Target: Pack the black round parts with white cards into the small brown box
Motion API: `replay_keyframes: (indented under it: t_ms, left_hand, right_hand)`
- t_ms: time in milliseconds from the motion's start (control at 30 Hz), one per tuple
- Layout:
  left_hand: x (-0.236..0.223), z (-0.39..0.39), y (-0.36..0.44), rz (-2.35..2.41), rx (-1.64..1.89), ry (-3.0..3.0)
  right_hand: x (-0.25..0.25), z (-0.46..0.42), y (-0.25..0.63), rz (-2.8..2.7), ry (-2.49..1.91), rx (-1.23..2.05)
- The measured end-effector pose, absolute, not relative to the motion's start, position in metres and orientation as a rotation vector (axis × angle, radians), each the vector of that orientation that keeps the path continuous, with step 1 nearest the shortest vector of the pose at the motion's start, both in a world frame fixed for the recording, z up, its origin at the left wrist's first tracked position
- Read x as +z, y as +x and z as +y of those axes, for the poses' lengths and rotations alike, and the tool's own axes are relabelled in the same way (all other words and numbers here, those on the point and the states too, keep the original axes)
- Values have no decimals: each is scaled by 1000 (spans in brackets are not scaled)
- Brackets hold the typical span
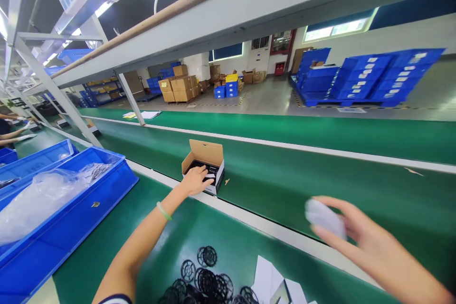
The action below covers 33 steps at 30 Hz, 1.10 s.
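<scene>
An open cardboard box (205,152) with its lid raised stands on the green conveyor belt, black items inside it. My left hand (195,180) reaches over its near edge, fingers spread on the contents; a small white patch shows beside the fingertips. Motion blurs my right hand (359,230), which grips a white rounded piece (325,218) between thumb and fingers above the belt at right. What that piece is exactly cannot be made out. Below, on the green worktop, lies a pile of black spoked rings (210,282). Folded white card pieces (269,278) lie beside them.
Blue bins (81,199) with clear plastic bags stand at left. A white rail (249,218) divides worktop and belt. A metal beam (213,23) crosses overhead, with a post (131,99). Another person's hands (26,128) show far left. Blue crates (370,76) stand behind.
</scene>
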<state>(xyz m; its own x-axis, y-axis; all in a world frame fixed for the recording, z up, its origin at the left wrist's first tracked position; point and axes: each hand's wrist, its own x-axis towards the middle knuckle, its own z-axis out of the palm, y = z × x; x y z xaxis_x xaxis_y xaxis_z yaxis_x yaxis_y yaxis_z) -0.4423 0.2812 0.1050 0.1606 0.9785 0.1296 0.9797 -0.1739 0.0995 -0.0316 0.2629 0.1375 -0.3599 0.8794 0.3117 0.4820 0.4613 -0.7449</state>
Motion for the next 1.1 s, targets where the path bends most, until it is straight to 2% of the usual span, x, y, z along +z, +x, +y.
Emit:
replay_keyframes:
  t_ms: [100,200,300,400,667,967,1100]
  left_hand:
    - [103,266,-426,-1978,-326,-2376]
    - [101,261,-417,-1939,-381,-2406]
    - [98,258,-411,-1878,-467,-2460]
    - [96,247,-405,-1786,-555,-2562]
    - [100,163,-403,-1878,-526,-2697]
    - [91,91,-380,-2225,-467,-2754]
    - [85,94,-367,-2274,-407,-2696]
  right_hand:
    - [159,297,-120,-2254,-889,832]
    - [167,328,-217,-2512,-921,609]
    - [159,348,-288,-2604,-952,517]
    - [141,355,-321,-2664,-1000,473]
    - [107,362,-300,-2999,-967,603]
    - [129,342,-261,-3057,-1021,649]
    - [144,298,-194,-2913,-791,543]
